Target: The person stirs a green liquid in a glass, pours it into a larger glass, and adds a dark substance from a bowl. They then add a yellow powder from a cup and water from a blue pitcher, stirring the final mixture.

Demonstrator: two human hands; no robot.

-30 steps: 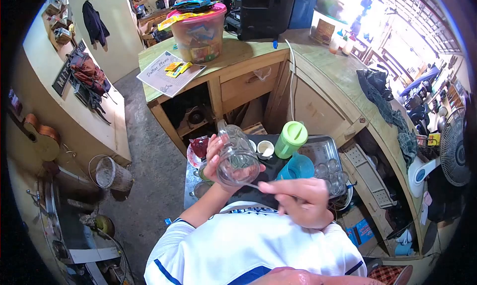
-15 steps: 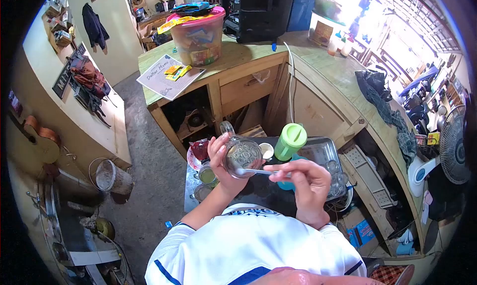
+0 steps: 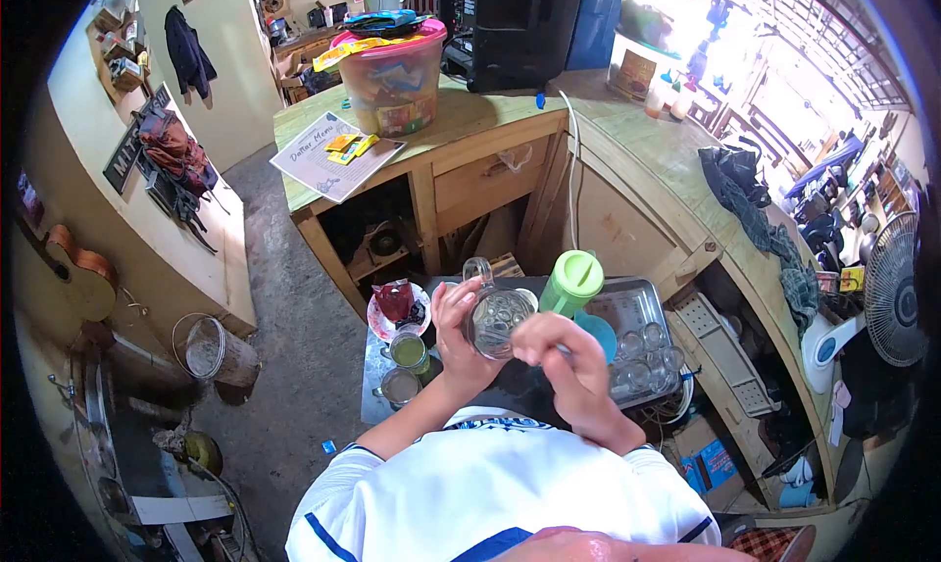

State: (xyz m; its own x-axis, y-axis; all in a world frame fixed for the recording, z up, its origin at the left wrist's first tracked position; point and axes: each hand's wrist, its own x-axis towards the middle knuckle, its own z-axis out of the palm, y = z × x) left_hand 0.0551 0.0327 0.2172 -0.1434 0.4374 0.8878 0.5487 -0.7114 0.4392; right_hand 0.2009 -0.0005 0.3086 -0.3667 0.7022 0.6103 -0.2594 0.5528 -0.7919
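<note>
My left hand [image 3: 459, 342] is wrapped round a clear glass mug [image 3: 498, 312], tilted so that I look into it; its handle points away from me. My right hand [image 3: 569, 358] is closed at the mug's near right rim. The spoon it grips is hidden by the fingers now, though it showed a moment ago. Just beyond stands a pitcher with a light green lid [image 3: 576, 276], with a teal container [image 3: 600, 337] beside it. To the left, two more glass mugs stand on the low table, one with greenish contents [image 3: 408, 352] and one nearer me [image 3: 400, 387].
A plate [image 3: 420, 329] holding a red packet [image 3: 393, 301] lies at the table's left. On the right, a metal tray [image 3: 627, 297] bears several upturned glasses [image 3: 647, 356]. The wooden counter [image 3: 490, 121] curves round ahead, carrying a tub [image 3: 392, 87] and a menu sheet [image 3: 319, 160].
The mug and my left hand have moved slightly right. My right hand has shifted left and turned over the mug's rim, so the spoon's handle no longer shows.
</note>
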